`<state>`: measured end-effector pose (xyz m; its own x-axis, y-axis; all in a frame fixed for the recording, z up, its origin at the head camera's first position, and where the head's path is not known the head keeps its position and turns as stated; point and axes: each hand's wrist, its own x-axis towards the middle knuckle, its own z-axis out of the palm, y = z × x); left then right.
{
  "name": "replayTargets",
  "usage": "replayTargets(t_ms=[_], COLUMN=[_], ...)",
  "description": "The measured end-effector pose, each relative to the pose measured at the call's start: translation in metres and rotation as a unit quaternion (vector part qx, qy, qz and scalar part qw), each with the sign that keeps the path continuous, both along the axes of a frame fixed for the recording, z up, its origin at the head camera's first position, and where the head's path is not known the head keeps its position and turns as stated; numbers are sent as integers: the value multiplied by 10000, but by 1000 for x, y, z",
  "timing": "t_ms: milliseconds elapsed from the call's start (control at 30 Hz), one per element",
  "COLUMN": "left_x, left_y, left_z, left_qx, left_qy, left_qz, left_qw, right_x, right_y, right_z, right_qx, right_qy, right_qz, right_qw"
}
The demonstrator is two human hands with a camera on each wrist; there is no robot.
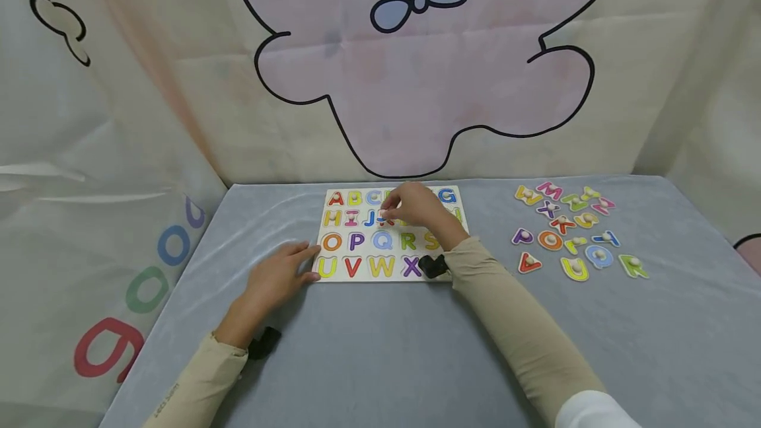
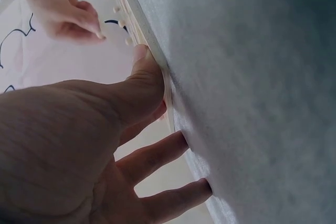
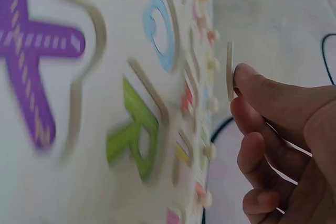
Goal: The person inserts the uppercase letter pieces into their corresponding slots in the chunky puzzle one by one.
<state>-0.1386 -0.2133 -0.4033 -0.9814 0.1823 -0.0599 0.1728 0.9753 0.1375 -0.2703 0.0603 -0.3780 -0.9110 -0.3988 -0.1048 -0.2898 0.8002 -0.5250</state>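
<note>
The alphabet puzzle board [image 1: 364, 242] lies on the table, with knobbed letters in its upper rows. My right hand [image 1: 416, 205] is over the second row, near J and K. Between thumb and fingertips it pinches a thin wooden letter piece [image 3: 230, 72], seen edge-on and apart from the board in the right wrist view; which letter it is I cannot tell. My left hand [image 1: 278, 276] touches the board's left edge, its thumb [image 2: 144, 80] against the rim and other fingers [image 2: 176, 200] spread out, reaching the cloth.
Loose knobbed letter pieces, among them an orange O [image 1: 549, 240], a yellow U [image 1: 574, 269] and a green R [image 1: 633, 266], lie scattered right of the board. A grey cloth [image 1: 368, 349] covers the table. Behind it hangs a printed curtain [image 1: 404, 84].
</note>
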Motion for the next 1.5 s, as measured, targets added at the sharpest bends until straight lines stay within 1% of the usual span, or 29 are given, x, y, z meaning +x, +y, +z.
replayTargets(t_ms=[100,167,367,600,700,833,900,1000,1200,1333,1400,1500], left_x=[1,2,2,-2,-2,-1,-1,-1,-2,-1,0,0], left_y=[2,3,2,1,0,-1,-1,-1,3,2,1,0], left_z=[-2,-3,-2,1,1,1,1,1,2,3,2,3], left_qx=[13,29,35,31,13,25,36,33,-13,-60,-70,-22], left_qy=[3,-20,-84,-22,-14,-23,-35,-50,-61,-38,-54,-59], left_qz=[12,48,102,57,20,13,22,43,-46,-79,-78,-89], left_qw=[10000,10000,9999,10000,10000,10000,10000,10000,10000,9999,9999,9999], right_x=[-2,-3,-3,-5,-6,-3,1,10,31,42,47,49], right_y=[-14,-20,-33,-39,-41,-38,-31,-13,44,76,91,117], right_z=[-8,-13,-22,-23,-24,-20,-16,-7,8,11,11,13], right_qx=[-47,-16,24,203,276,270,241,231,281,523,550,491], right_qy=[-145,-143,117,206,182,162,184,224,318,218,109,75], right_qz=[-75,-134,-327,-469,-462,-396,-379,-293,-279,-210,-305,-453], right_qw=[9999,9998,9994,9985,9984,9987,9988,9991,9987,9982,9980,9977])
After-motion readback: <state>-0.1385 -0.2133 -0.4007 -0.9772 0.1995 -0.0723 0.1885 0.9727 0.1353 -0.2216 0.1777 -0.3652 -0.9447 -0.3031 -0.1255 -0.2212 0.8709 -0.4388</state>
